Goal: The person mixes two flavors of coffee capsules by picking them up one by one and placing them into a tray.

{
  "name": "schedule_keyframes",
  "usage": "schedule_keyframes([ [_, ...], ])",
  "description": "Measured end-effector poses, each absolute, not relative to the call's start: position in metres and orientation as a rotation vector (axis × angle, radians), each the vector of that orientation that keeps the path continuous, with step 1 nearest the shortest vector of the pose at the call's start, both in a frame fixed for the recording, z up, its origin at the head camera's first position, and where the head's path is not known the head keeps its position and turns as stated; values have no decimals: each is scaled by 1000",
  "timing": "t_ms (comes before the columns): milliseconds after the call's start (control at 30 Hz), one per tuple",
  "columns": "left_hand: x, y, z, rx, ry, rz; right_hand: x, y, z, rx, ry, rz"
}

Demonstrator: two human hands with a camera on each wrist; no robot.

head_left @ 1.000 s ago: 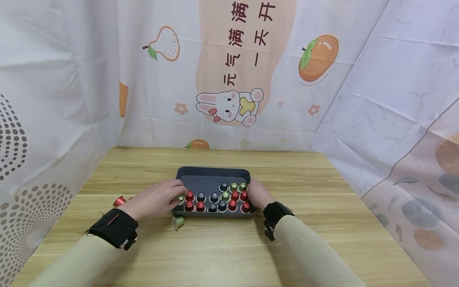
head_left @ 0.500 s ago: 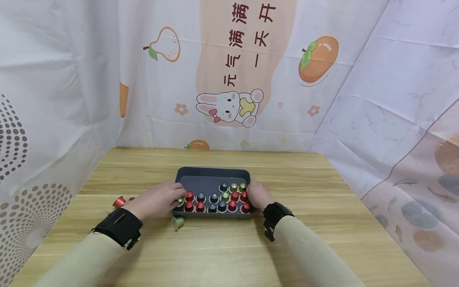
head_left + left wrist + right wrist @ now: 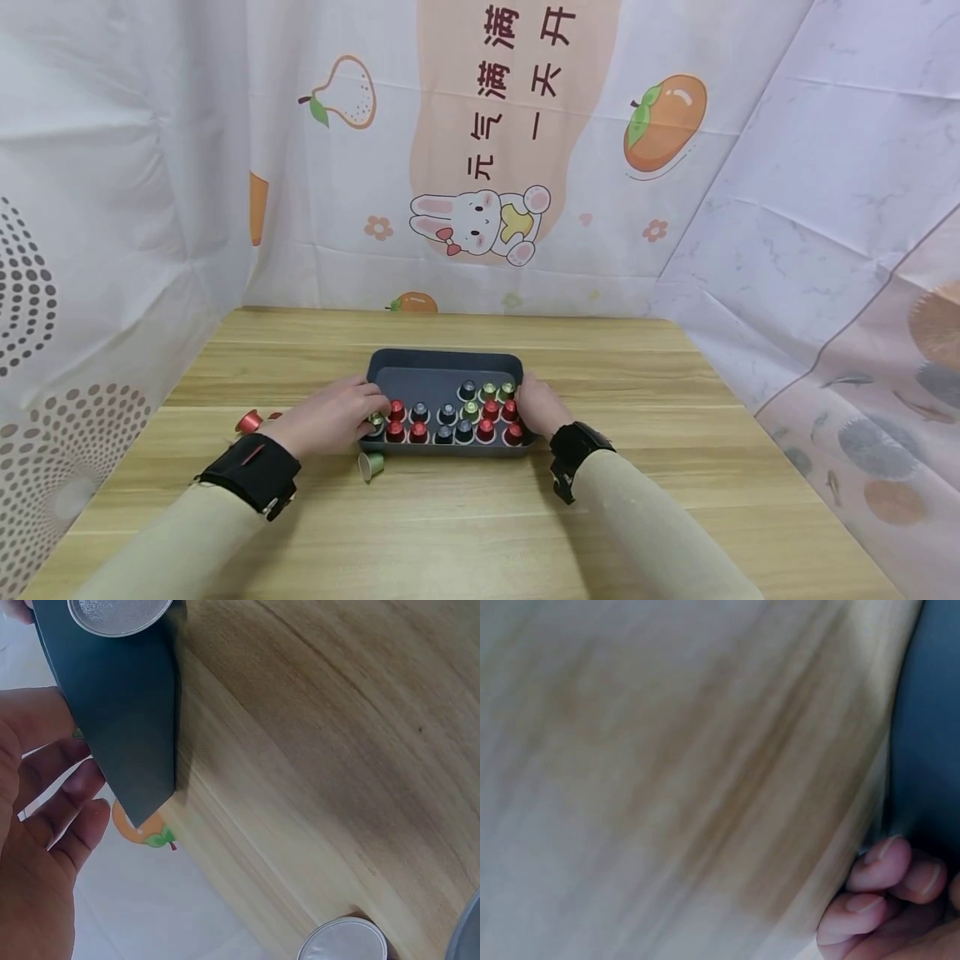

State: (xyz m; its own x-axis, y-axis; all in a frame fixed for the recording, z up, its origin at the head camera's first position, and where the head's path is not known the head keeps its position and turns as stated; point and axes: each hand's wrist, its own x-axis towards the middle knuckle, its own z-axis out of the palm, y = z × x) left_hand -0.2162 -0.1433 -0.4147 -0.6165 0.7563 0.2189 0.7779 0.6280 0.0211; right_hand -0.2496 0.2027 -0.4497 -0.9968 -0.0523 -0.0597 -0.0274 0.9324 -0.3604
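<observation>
A dark grey tray [image 3: 423, 382] holds several coffee capsules in red, dark grey and green, mostly in rows along its front side. At its front left corner my left hand [image 3: 330, 417] pinches a green capsule [image 3: 376, 422] inside the tray. In the left wrist view the left hand [image 3: 45, 825] reaches over the tray's wall [image 3: 131, 720], and the capsule is mostly hidden. My right hand [image 3: 542, 404] holds the tray's right end. Its curled fingers [image 3: 881, 866] lie against the tray's side [image 3: 937, 735] in the right wrist view.
On the wooden table [image 3: 450, 533], a loose green capsule [image 3: 372, 465] lies just in front of the tray. A red capsule [image 3: 249, 422] lies left of the left wrist, with another partly hidden beside it. A printed curtain [image 3: 465, 283] hangs behind the table.
My left hand and wrist have shifted slightly right, with the fingers staying at the green capsule in the tray's corner. The right hand and the tray have not visibly moved.
</observation>
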Motion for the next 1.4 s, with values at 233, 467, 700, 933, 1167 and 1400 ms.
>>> schedule_keyframes([
  [233, -215, -142, -410, -1278, -2700, -156, -250, 203, -449, -71, 3028, -568],
  [467, -216, -142, -409, -1279, -2721, -133, -249, 203, -449, -85, 3026, -569],
  [700, -216, -142, -410, -1294, -2688, -104, -250, 204, -450, -72, 3029, -568],
  [933, -209, -138, -408, -1307, -2611, -72, -250, 203, -451, -95, 3043, -560],
  [1167, -199, -134, -406, -1358, -2587, -105, -251, 204, -451, -99, 3040, -560],
  [1400, -190, -135, -407, -1342, -2591, -101, -250, 204, -451, -107, 3043, -553],
])
